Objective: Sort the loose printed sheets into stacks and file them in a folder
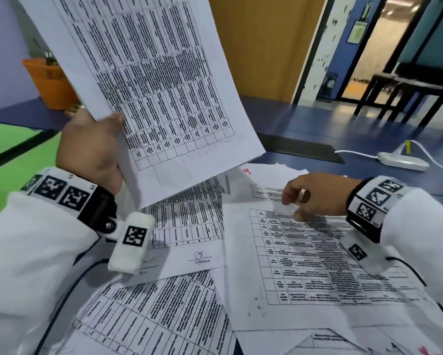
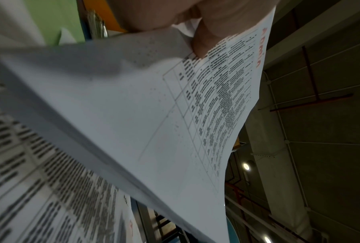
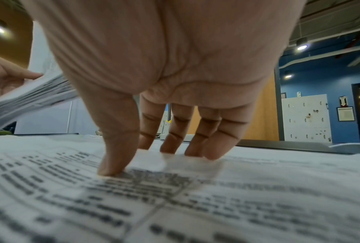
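Observation:
My left hand (image 1: 112, 124) grips a stack of printed table sheets (image 1: 158, 80) by its lower left edge and holds it tilted above the table; the left wrist view shows the thumb (image 2: 204, 41) on the top sheet (image 2: 154, 115). My right hand (image 1: 292, 208) reaches down onto a loose printed sheet (image 1: 305, 265) lying on the table. In the right wrist view the thumb and fingertips (image 3: 121, 164) pinch up the top edge of this sheet (image 3: 175, 197). More loose sheets (image 1: 189, 221) overlap beneath and to the left. No folder is in view.
The sheets lie on a blue table (image 1: 317, 119). An orange basket (image 1: 48, 80) stands at the far left, and a white power adapter (image 1: 405, 161) with its cable lies at the right. A dark recessed panel (image 1: 299, 147) sits behind the papers. Dark benches (image 1: 407, 90) stand beyond.

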Available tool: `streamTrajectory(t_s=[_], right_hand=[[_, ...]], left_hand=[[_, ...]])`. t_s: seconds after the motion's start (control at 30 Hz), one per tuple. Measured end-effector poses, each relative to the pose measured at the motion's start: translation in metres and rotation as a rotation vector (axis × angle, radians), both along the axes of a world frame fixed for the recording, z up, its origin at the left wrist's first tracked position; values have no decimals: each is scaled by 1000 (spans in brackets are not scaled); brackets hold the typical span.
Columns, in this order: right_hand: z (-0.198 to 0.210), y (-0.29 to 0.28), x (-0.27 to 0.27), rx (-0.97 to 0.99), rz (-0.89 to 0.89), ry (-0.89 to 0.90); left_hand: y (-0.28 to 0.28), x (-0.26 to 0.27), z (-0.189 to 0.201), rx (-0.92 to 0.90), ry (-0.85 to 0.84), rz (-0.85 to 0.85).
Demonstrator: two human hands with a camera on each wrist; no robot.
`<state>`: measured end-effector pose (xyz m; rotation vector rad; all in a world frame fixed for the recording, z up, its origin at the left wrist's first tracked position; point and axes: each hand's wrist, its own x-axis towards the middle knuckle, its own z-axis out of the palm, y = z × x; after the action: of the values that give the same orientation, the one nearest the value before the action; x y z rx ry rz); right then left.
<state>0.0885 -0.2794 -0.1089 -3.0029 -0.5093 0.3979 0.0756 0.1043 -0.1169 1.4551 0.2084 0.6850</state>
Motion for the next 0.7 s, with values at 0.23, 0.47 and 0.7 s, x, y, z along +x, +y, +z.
streamTrajectory(t_s=[0.23, 0.47, 0.7], right_hand=[[-3, 0, -2, -62, 6, -61], [9, -10, 25, -94, -14, -150], [0, -4, 47, -155, 29, -107]], left_hand=[[-7, -1, -6, -132, -53, 20], [-10, 7, -12, -129, -89, -5], [-4, 7, -13, -155, -67, -14]])
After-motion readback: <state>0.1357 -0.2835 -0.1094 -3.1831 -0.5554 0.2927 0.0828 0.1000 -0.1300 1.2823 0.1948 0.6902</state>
